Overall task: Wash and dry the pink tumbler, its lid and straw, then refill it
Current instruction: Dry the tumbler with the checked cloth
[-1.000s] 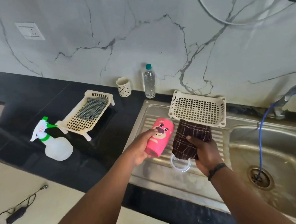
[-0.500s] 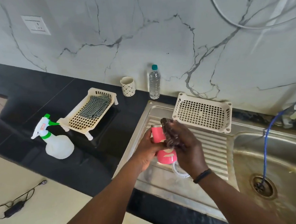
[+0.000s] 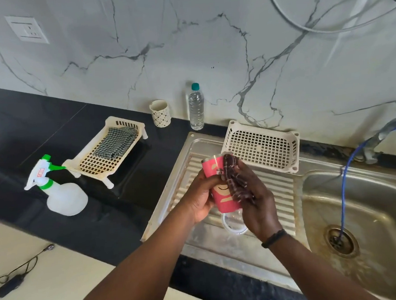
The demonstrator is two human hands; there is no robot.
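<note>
My left hand (image 3: 199,196) grips the pink tumbler (image 3: 219,190), held upright over the steel drainboard (image 3: 193,164) with its open rim up. My right hand (image 3: 254,197) presses a dark checked cloth (image 3: 235,177) against the tumbler's right side, fingers wrapped over the cloth. The clear round lid (image 3: 233,227) lies flat on the drainboard just below the tumbler, partly hidden by my right wrist. I see no straw.
A white basket (image 3: 261,145) sits upside down behind the tumbler. Sink basin (image 3: 372,208) with a blue hose (image 3: 344,191) is on the right. A water bottle (image 3: 196,106), patterned cup (image 3: 160,113), tray with checked cloth (image 3: 108,151) and spray bottle (image 3: 59,190) stand on the black counter.
The tumbler went from tilted on its side to upright. My right hand brought the cloth from beside it onto its side and now rubs lower along the wall.
</note>
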